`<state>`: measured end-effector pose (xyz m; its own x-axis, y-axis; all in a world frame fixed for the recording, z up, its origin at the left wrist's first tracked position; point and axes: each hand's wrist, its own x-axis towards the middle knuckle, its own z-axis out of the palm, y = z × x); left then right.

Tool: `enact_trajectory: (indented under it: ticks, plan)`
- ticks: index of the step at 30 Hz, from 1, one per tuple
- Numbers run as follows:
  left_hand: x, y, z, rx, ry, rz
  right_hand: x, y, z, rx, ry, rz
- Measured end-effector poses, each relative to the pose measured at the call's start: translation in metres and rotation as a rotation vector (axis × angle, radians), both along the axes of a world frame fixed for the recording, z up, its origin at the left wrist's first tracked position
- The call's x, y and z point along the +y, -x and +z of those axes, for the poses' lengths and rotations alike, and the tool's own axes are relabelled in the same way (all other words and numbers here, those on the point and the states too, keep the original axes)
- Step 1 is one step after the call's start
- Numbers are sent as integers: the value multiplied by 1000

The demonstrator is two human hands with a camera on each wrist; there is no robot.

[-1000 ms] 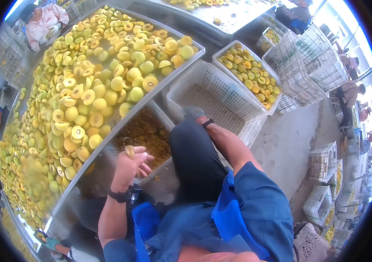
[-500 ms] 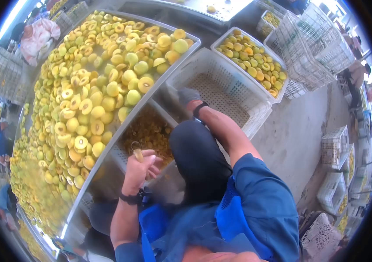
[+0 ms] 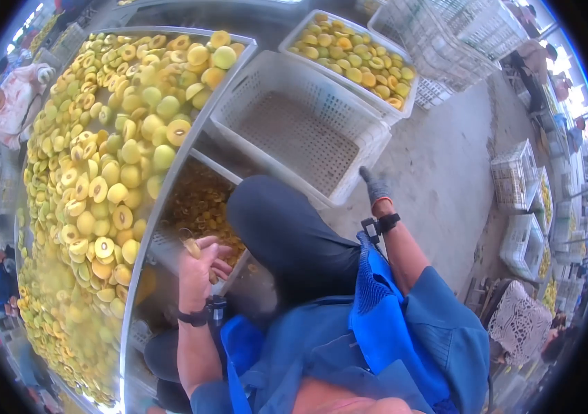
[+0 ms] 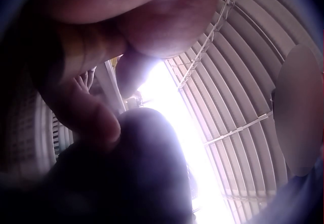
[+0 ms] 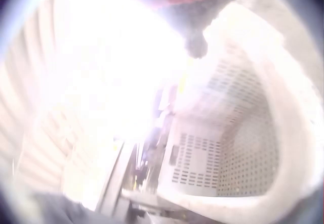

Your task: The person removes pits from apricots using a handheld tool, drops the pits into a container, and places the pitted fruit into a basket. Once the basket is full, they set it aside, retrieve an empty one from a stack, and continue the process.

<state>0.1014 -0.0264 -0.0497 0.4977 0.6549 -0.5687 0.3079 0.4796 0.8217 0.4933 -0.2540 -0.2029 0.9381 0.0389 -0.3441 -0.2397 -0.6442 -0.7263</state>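
The tool (image 3: 192, 247) is small and slim, with a smooth tan handle and a thin metal loop (image 3: 183, 234) at its upper end. The bare left hand (image 3: 200, 268) grips the handle, its fingers curled about it, above the near side of a pale plastic crate (image 3: 218, 168) of brownish-yellow scraps. Beside that hand is a broad metal-rimmed table (image 3: 166, 162) heaped with yellow-green fruit halves (image 3: 100, 190), some cut side up around brown centres.

The right hand (image 3: 378, 188), in a grey knitted glove with a red cuff edge, is apart from the tool, just beside a large white perforated crate (image 3: 332, 134). Its fingers reach outward, one visibly straight, and nothing shows in its grasp.

The fingers hide part of the handle. In the left wrist view the banded tan shaft is dark and blurred, and the loop cannot be seen. In the right wrist view glare washes out much of the scene, and the glove is cut off at the top, so its separate fingers are hard to make out.
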Motion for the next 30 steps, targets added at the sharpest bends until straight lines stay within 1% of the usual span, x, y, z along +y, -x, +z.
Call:
enact_trajectory:
  ticks: [2,3,4,6,9,12,15,16,17,18,20,23,25,26,28,30]
  plan:
    - [-2,-5,2,0,0,1,-6,8,-28,352,-421,93]
    - [-3,-6,3,-7,-16,-3,7,-1,-75,59,-336,86]
    - [-3,-8,3,-14,-31,-3,16,-17,-100,49,-297,90]
    - [-4,-9,4,-20,-45,-8,29,-51,-126,21,-215,108]
    - [-5,-11,4,-20,-41,-6,49,-76,-136,91,-134,45]
    - [-7,-14,-2,-12,-41,-12,43,-66,-155,-82,-133,44]
    - [-12,-10,-6,15,-37,-4,38,-50,-137,22,-90,-39]
    - [-11,-11,-7,18,-33,10,27,-54,-155,-62,72,73]
    - [-10,-13,-7,16,-30,21,10,-59,-193,-148,236,181]
    - [-6,-12,-11,0,-23,13,-5,-63,-211,-236,402,287]
    - [1,-7,-19,-30,-6,6,-34,-32,-119,-259,495,421]
    - [6,-10,-23,-27,-55,-18,-113,-35,-125,-226,160,104]
    - [9,-12,-23,-2,-63,-29,-173,-21,-118,-156,-90,-48]
    - [9,-17,-20,13,-65,-33,-201,-17,-113,-89,-163,-104]
    - [2,-22,-19,32,-64,-54,-255,-11,-106,35,-300,-228]
    - [0,-29,-20,22,-74,-70,-299,-3,-103,41,-228,-276]
